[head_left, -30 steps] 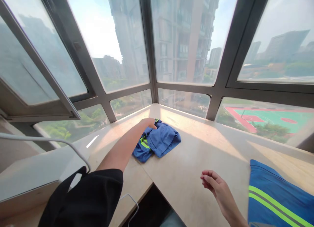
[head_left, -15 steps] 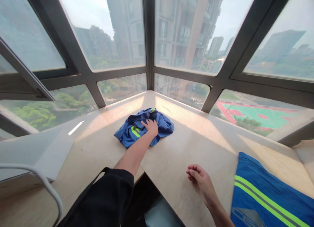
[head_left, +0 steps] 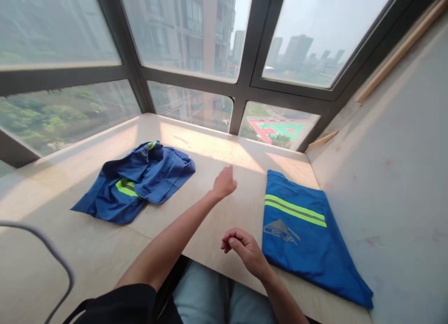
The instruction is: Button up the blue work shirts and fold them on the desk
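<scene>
Left hand held out between two blue work garments

And here, the left hand (head_left: 225, 181) is held out over the bench (head_left: 247, 198), between two blue garments and apart from both. One finger is seen stretched forward, a ring is worn on the hand, and whether the other fingers are spread or pressed together cannot be told. Nor can it be told whether the bench is touched.

Nearer the body, the right hand (head_left: 245, 249) is held low, its fingers curled in and the thumb pressed against the forefinger. Just to its right, a folded blue garment (head_left: 297, 244) is laid flat, crossed by a yellow-green and grey reflective band and marked "CEVA" in grey.

Over on the left, a crumpled blue garment (head_left: 164, 172) is left bunched on the bench, its folds caught up around patches of yellow-green trim. The far strip is lit by sun, and the bench is bordered by window frames (head_left: 189, 81). At the near edge, pale blue trousers (head_left: 203, 296) are seen; at far left, a grey cable (head_left: 63, 263) is looped.
</scene>
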Available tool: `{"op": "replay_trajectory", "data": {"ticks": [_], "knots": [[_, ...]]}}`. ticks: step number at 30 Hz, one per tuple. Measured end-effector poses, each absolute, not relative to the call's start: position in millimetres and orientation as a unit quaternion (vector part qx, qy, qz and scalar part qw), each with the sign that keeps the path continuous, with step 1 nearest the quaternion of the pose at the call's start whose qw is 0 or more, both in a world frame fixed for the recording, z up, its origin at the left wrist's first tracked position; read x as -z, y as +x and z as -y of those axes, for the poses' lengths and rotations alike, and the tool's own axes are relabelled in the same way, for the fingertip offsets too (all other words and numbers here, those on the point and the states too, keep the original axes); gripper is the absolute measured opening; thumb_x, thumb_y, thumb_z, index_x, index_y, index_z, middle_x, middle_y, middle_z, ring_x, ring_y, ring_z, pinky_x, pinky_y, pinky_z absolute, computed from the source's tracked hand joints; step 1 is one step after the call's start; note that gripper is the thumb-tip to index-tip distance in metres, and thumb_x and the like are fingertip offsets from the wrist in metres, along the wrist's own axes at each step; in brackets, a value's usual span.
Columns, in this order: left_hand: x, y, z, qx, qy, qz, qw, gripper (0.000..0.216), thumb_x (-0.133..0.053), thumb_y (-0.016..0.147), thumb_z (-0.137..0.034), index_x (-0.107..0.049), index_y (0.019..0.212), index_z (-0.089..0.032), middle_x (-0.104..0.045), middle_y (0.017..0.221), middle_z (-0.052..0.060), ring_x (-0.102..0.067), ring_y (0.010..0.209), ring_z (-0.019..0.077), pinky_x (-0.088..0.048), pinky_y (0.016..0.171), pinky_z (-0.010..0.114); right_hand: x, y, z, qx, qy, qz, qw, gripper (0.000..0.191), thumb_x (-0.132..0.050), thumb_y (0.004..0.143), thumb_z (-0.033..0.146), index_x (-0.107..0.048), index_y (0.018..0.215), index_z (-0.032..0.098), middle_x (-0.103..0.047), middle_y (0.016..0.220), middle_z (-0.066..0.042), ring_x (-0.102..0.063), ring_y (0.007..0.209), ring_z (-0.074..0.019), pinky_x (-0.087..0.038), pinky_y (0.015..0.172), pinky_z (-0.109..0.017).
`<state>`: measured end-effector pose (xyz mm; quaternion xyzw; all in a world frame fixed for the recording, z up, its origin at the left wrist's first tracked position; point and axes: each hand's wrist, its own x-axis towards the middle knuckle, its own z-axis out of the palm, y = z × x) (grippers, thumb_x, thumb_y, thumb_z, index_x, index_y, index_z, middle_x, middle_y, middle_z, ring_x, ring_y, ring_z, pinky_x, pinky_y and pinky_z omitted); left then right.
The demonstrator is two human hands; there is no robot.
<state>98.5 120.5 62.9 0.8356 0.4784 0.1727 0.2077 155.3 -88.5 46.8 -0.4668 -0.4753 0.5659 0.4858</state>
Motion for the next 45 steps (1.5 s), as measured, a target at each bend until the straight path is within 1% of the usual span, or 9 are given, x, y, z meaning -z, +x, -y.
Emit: {"op": "replay_trajectory", "data": {"ticks": [7, 11, 15, 19, 24, 30, 37, 41, 45], "knots": [[-39.4, 183.9, 3.4, -0.196, 0.893, -0.195, 0.355, 0.072, -0.066, 0.081, -0.045, -0.043, 0.143, -0.018, -0.042, 0.151, 0.017, -0.032, 0.144, 0.032, -0.031, 0.116, 0.052, -58.9, 221.8, 163.4, -0.42, -0.579, 0.465, 0.521, 0.029, -0.055, 0.091, 0.044, -0.071, 0.09, 0.019, -0.07, 0.081, -0.006, -0.063, 0.074, -0.0183, -0.052, 0.07, -0.03], [-32.1, 196.2, 48.2, -0.076, 0.939, -0.089, 0.322, 0.076, -0.068, 0.078, -0.045, -0.044, 0.144, -0.018, -0.033, 0.156, 0.017, -0.011, 0.15, 0.0359, -0.014, 0.118, 0.062, -50.8, 249.7, 203.3, -0.38, -0.619, 0.356, 0.588, 0.033, -0.057, 0.089, 0.05, -0.07, 0.091, 0.019, -0.067, 0.073, -0.004, -0.061, 0.062, -0.0161, -0.051, 0.062, -0.029], [-24.8, 202.9, 65.5, -0.032, 0.964, -0.04, 0.26, 0.088, -0.073, 0.07, -0.046, -0.042, 0.147, -0.014, -0.03, 0.157, 0.021, -0.013, 0.149, 0.0386, -0.01, 0.119, 0.061, -41.2, 261.5, 223.5, -0.332, -0.64, 0.272, 0.637, 0.034, -0.061, 0.086, 0.052, -0.07, 0.089, 0.019, -0.065, 0.07, -0.003, -0.059, 0.06, -0.0155, -0.05, 0.06, -0.028], [-23.6, 203.4, 65.5, -0.043, 0.969, -0.058, 0.238, 0.059, -0.069, 0.078, -0.045, -0.061, 0.132, -0.023, -0.043, 0.151, 0.015, -0.026, 0.146, 0.0367, -0.018, 0.119, 0.059, -35.0, 271.0, 228.2, -0.276, -0.645, 0.237, 0.672, 0.031, -0.063, 0.086, 0.049, -0.071, 0.088, 0.02, -0.064, 0.069, -0.002, -0.057, 0.061, -0.0152, -0.049, 0.062, -0.028], [-25.7, 196.3, 52.4, -0.094, 0.93, -0.109, 0.337, 0.021, -0.062, 0.085, -0.027, -0.077, 0.101, -0.028, -0.071, 0.118, 0.007, -0.052, 0.13, 0.0292, -0.033, 0.114, 0.052, -33.9, 289.2, 229.6, -0.224, -0.642, 0.22, 0.7, 0.023, -0.062, 0.088, 0.042, -0.071, 0.091, 0.021, -0.064, 0.072, -0.002, -0.057, 0.064, -0.0151, -0.049, 0.065, -0.029], [-24.6, 183.5, 40.0, -0.264, 0.71, -0.292, 0.584, 0.024, -0.066, 0.08, -0.044, -0.078, 0.088, -0.025, -0.076, 0.087, 0.002, -0.07, 0.093, 0.0259, -0.054, 0.091, 0.042, -39.1, 299.2, 227.5, -0.153, -0.637, 0.184, 0.733, 0.022, -0.063, 0.088, 0.038, -0.068, 0.099, 0.021, -0.066, 0.083, -0.003, -0.059, 0.072, -0.0154, -0.05, 0.069, -0.029], [-39.2, 124.3, 34.2, -0.446, 0.326, -0.373, 0.745, 0.051, -0.052, 0.081, -0.07, -0.072, 0.112, -0.035, -0.072, 0.114, 0.003, -0.062, 0.118, 0.0275, -0.054, 0.096, 0.045, -39.8, 300.4, 219.3, -0.159, -0.668, 0.243, 0.686, 0.033, -0.065, 0.085, 0.038, -0.063, 0.115, 0.023, -0.067, 0.11, -0.009, -0.063, 0.1, -0.022, -0.053, 0.08, -0.034], [-28.6, 66.5, 47.0, -0.453, 0.266, -0.411, 0.745, 0.042, -0.046, 0.085, -0.065, -0.068, 0.114, -0.045, -0.071, 0.118, -0.002, -0.057, 0.126, 0.0258, -0.048, 0.105, 0.049, -30.4, 296.3, 205.6, -0.196, -0.703, 0.324, 0.601, 0.034, -0.063, 0.086, 0.037, -0.063, 0.117, 0.023, -0.066, 0.118, -0.009, -0.062, 0.108, -0.0239, -0.052, 0.09, -0.038], [-22.9, 28.1, 72.5, -0.448, 0.156, -0.476, 0.74, 0.03, -0.045, 0.093, -0.039, -0.069, 0.109, -0.032, -0.072, 0.11, 0.005, -0.066, 0.108, 0.022, -0.051, 0.102, 0.046, -20.6, 291.0, 185.4, -0.18, -0.729, 0.407, 0.52, 0.037, -0.058, 0.087, 0.035, -0.061, 0.122, 0.023, -0.064, 0.124, -0.009, -0.06, 0.113, -0.0246, -0.05, 0.097, -0.042]]}}
